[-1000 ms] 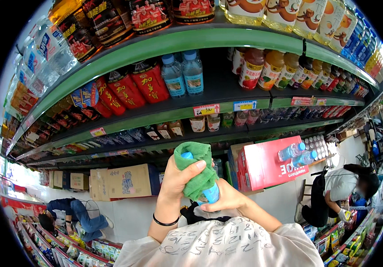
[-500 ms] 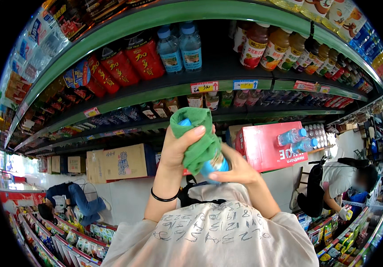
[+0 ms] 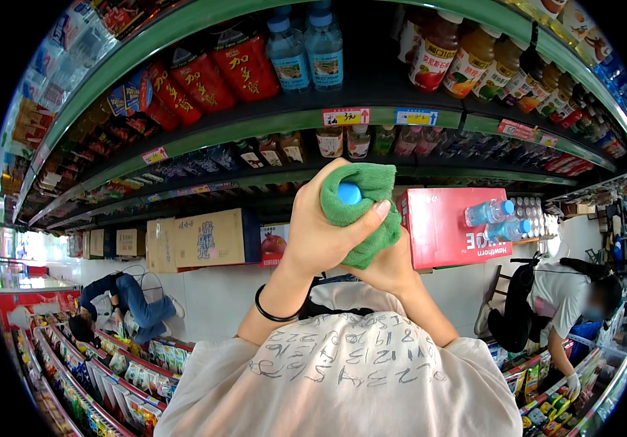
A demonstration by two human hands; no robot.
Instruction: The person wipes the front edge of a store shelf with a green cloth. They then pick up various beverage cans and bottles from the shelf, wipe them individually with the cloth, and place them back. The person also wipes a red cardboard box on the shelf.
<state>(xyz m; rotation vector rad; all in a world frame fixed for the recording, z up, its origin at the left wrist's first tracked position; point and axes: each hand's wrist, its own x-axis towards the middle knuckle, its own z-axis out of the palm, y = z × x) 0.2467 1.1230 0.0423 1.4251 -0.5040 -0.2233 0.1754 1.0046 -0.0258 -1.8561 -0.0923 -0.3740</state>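
A green cloth (image 3: 377,178) is wrapped around a water bottle, whose blue cap (image 3: 349,193) pokes up through its folds. My left hand (image 3: 315,227) is closed round the cloth and the bottle inside, thumb lying across the front. Below and to the right, my right hand (image 3: 390,268) is closed on the lower part of the bottle; its fingers are mostly hidden behind the cloth. The bottle's body cannot be seen from here. A black band (image 3: 273,317) circles my left wrist.
Ahead, a green-edged shelf (image 3: 255,124) carries red drink packs (image 3: 244,64), blue-capped water bottles (image 3: 326,54) and juice bottles (image 3: 436,62). Two water bottles (image 3: 490,212) lie on a red carton (image 3: 430,233). Cardboard boxes (image 3: 208,239) stand left. People crouch or bend at left (image 3: 135,309) and right (image 3: 557,298).
The wrapped bottle has tipped so its cap faces me, and both hands have shifted slightly right. My right hand has come in under the cloth, hiding the bottle's lower body.
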